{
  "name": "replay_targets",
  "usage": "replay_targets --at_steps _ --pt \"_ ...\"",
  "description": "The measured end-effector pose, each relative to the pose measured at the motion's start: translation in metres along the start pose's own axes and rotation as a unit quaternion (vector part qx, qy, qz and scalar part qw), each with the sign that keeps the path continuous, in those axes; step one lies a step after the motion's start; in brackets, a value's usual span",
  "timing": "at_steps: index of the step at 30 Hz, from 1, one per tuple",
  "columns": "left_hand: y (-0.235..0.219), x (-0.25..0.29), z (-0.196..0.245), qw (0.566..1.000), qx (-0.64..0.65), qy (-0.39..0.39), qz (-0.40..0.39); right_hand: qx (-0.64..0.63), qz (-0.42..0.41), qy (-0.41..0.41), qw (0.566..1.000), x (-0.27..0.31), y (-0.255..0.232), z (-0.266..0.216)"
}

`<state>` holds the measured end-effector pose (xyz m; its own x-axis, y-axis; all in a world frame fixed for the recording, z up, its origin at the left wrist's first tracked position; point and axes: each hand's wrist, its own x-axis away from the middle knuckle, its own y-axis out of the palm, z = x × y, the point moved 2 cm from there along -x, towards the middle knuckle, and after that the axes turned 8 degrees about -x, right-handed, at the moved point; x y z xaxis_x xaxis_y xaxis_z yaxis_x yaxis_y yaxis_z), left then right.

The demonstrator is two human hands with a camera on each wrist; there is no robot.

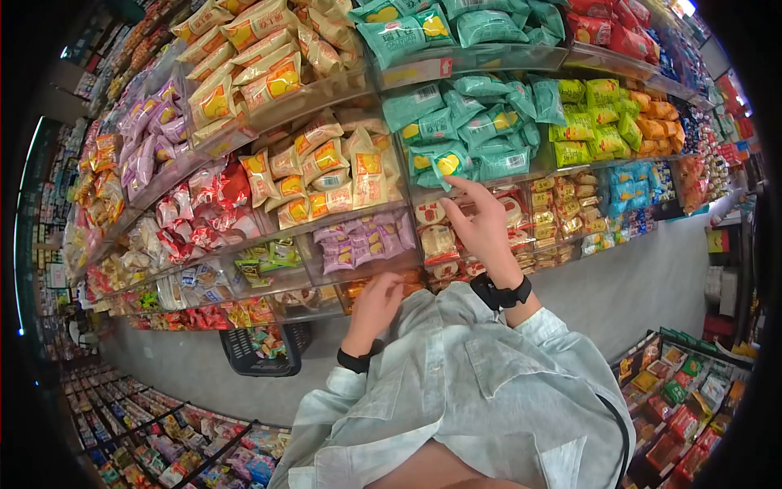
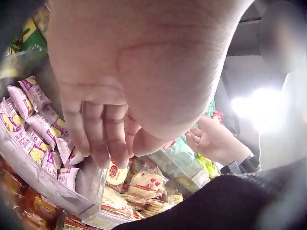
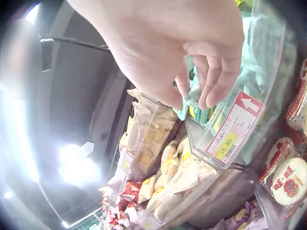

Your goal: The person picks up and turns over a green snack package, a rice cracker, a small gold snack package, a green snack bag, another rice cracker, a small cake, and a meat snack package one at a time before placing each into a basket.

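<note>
In the head view my right hand [image 1: 482, 232] is at the front of a bin of teal packets [image 1: 440, 126], its index fingertip at the edge of one packet and the thumb apart below. The right wrist view shows this hand [image 3: 192, 62] with bent fingers and teal wrapping [image 3: 193, 93] behind them; whether they touch it is hard to tell. My left hand [image 1: 376, 310] hangs low by the bottom bins, fingers loosely bent and holding nothing. From the left wrist, that hand [image 2: 115, 91] is over round crackers [image 2: 146, 182], beside purple packets [image 2: 41, 125].
Clear bin walls [image 1: 318, 213] divide the tiered shelf. Cream packets [image 1: 326, 167] lie left of the teal ones, green packets [image 1: 588, 122] right. A dark basket [image 1: 285, 363] holding packets stands on the grey floor [image 1: 175, 367]. A price tag [image 3: 235, 129] marks a bin front.
</note>
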<state>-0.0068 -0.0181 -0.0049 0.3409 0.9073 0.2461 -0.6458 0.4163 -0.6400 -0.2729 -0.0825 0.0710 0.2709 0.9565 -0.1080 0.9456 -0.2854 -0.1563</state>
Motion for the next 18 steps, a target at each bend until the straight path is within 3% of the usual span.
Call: replay_targets --at_steps 2,3,6,9,10,14,18 --pt "-0.004 0.005 0.0 1.0 -0.01 0.004 -0.013 -0.046 0.029 0.014 0.998 0.014 0.0 -0.001" --pt "0.01 -0.015 -0.005 0.999 0.007 0.041 0.004 -0.031 0.044 -0.028 0.998 0.01 -0.006 0.0" --pt "-0.005 0.001 -0.014 0.998 -0.001 0.069 -0.008 -0.086 0.095 -0.056 0.99 0.045 0.009 0.006" --pt "-0.012 0.007 -0.021 0.994 0.025 0.103 -0.036 -0.055 0.086 -0.019 0.995 0.088 0.012 -0.001" --pt "-0.015 0.009 -0.024 0.992 0.03 0.109 -0.05 0.002 0.082 -0.05 0.995 0.102 0.016 -0.011" --pt "-0.026 0.019 -0.031 0.978 0.151 0.107 -0.096 0.059 -0.066 0.034 0.996 0.155 0.033 -0.033" --pt "-0.036 0.03 -0.049 0.972 0.129 0.157 -0.119 0.105 -0.124 0.15 0.975 0.204 0.055 -0.036"
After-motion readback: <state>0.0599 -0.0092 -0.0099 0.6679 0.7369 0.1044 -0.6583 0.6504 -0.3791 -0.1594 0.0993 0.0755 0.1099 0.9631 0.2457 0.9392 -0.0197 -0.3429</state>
